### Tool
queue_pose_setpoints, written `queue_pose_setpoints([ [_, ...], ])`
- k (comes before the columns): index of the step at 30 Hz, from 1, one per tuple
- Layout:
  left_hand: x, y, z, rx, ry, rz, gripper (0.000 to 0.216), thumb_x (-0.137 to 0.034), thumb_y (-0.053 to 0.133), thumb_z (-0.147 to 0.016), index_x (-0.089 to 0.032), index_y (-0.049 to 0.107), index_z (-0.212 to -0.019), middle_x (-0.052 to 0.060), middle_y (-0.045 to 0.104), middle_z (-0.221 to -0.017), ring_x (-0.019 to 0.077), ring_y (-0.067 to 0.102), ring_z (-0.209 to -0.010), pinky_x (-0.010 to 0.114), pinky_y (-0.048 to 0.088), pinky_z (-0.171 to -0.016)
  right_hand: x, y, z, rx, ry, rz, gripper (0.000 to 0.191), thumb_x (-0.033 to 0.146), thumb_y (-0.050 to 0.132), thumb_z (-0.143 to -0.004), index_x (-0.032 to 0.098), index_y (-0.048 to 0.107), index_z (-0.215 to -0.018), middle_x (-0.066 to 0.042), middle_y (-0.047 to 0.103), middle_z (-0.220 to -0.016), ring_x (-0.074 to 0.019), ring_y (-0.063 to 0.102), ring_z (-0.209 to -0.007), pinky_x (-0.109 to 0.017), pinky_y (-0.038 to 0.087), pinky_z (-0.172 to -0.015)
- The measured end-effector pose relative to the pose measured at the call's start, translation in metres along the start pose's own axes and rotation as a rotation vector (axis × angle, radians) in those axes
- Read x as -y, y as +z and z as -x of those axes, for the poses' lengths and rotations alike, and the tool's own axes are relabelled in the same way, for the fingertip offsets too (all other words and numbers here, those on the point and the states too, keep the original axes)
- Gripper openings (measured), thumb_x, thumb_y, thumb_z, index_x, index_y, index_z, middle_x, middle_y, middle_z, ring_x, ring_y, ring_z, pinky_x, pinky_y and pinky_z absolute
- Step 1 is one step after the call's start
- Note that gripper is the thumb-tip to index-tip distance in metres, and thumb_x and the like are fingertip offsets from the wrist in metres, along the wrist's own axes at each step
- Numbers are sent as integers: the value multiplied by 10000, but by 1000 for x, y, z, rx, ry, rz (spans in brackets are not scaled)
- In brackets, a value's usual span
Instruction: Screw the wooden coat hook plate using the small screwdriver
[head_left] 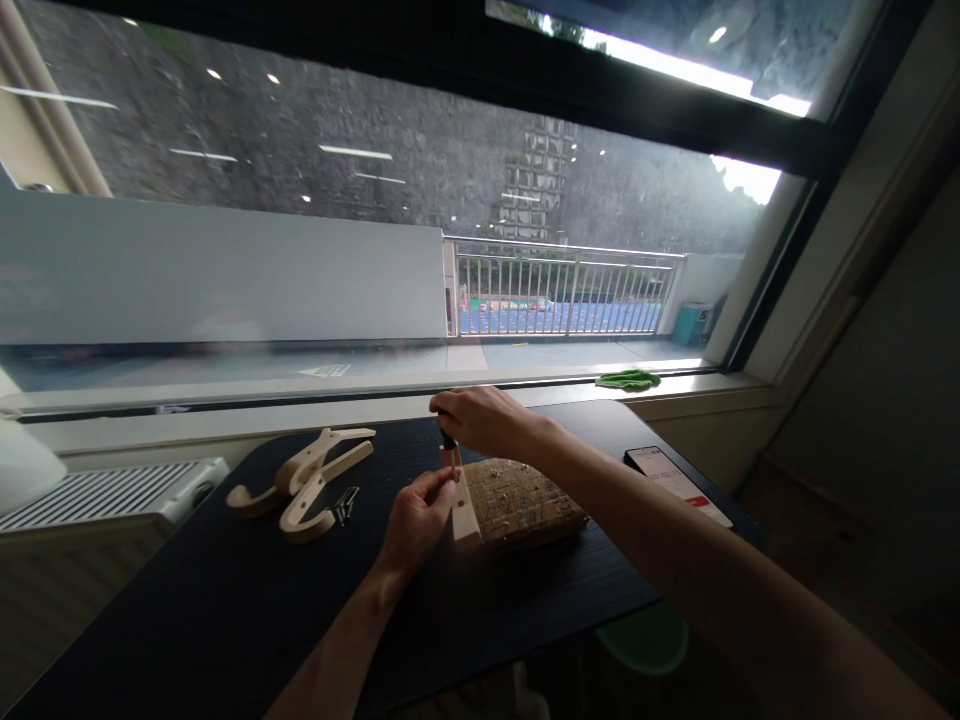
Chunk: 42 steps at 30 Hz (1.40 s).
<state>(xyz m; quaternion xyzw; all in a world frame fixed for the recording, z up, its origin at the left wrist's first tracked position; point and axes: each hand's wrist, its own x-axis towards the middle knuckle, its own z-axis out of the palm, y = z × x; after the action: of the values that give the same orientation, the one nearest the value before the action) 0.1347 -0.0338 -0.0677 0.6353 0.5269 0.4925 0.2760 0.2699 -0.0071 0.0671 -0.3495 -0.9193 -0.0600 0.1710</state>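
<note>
My right hand (480, 418) is closed around the black handle of a screwdriver (448, 440), held upright with its shaft pointing down. Below it, the fingers of my left hand (420, 510) pinch together at the shaft's lower end, over a pale wooden strip (465, 515); whether a screw is between them is hidden. The strip has dark holes and lies along the left side of a brown, rough-textured block (521, 495) with several small shiny bits on top. Left of my hands, curved wooden hook pieces (326, 490) lie beside a small pile of screws (346, 505).
Everything rests on a dark table (247, 600) against the window sill. A phone (679, 485) lies at the right edge, and a green cloth (628, 380) on the sill. A radiator (112, 495) stands at left, a green round stool (646, 640) below the table.
</note>
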Motion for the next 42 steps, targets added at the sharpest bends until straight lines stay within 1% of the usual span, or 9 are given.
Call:
queue_pose_setpoints([
  [4, 1, 2, 0, -5, 11, 28, 334, -355, 508, -707, -172, 644, -950, 39, 673, -940, 200, 600, -878, 288, 436, -814, 0, 5, -2, -18, 34, 4, 279, 310, 336, -873, 125, 545, -879, -76, 602, -805, -114, 493, -649, -246, 251, -537],
  [8, 5, 3, -2, 0, 47, -35, 355, -388, 495, -722, -170, 640, -963, 44, 674, -937, 197, 602, -877, 273, 445, -794, -3, 10, -3, -65, 57, 10, 283, 329, 343, -858, 138, 550, -877, -63, 608, -793, -113, 482, -629, -245, 247, -527],
  [13, 10, 4, -4, -16, 31, -159, 372, -422, 500, -715, -195, 641, -975, 35, 680, -926, 201, 614, -839, 268, 460, -772, -3, 1, 0, -43, 18, 16, 319, 289, 297, -859, 141, 567, -777, -56, 601, -790, -103, 473, -601, -242, 254, -514],
  [17, 13, 5, -6, -31, 25, -220, 378, -442, 513, -701, -206, 646, -964, 27, 687, -895, 207, 619, -826, 266, 464, -764, -4, -3, 3, -33, -34, -63, 265, 236, 319, -847, 184, 559, -946, -30, 604, -779, -111, 497, -657, -228, 296, -559],
  [21, 15, 4, -6, -29, 32, -199, 383, -438, 510, -703, -198, 641, -971, 36, 680, -925, 212, 611, -854, 272, 459, -778, -8, 1, 5, -77, -43, -81, 280, 244, 326, -845, 188, 562, -985, -36, 618, -777, -127, 515, -685, -233, 315, -581],
  [27, 13, 3, -5, -12, 31, -148, 357, -407, 504, -715, -195, 642, -966, 35, 672, -951, 201, 601, -874, 271, 437, -809, -12, 6, 7, -62, -52, -100, 314, 230, 332, -852, 172, 524, -1094, -69, 625, -851, -129, 529, -717, -240, 324, -599],
  [34, 11, 4, -4, 12, 31, 13, 322, -353, 459, -750, -181, 623, -967, 32, 658, -967, 184, 580, -892, 259, 416, -807, -9, 0, 7, -54, -60, -57, 322, 261, 305, -879, 149, 536, -1074, -97, 619, -905, -147, 539, -767, -249, 321, -598],
  [38, 11, 3, -3, 1, 18, 10, 303, -353, 459, -748, -178, 611, -943, 23, 660, -901, 174, 588, -805, 250, 428, -732, -7, 0, 6, -46, -43, -27, 324, 271, 302, -884, 135, 545, -1048, -98, 617, -884, -144, 534, -761, -240, 306, -575],
  [42, 12, 3, -3, 8, 41, -4, 273, -353, 449, -752, -183, 616, -888, 14, 653, -878, 167, 583, -800, 243, 421, -735, -7, 0, 3, -41, -25, 3, 322, 281, 297, -890, 128, 562, -989, -91, 611, -837, -130, 518, -717, -243, 282, -561],
])
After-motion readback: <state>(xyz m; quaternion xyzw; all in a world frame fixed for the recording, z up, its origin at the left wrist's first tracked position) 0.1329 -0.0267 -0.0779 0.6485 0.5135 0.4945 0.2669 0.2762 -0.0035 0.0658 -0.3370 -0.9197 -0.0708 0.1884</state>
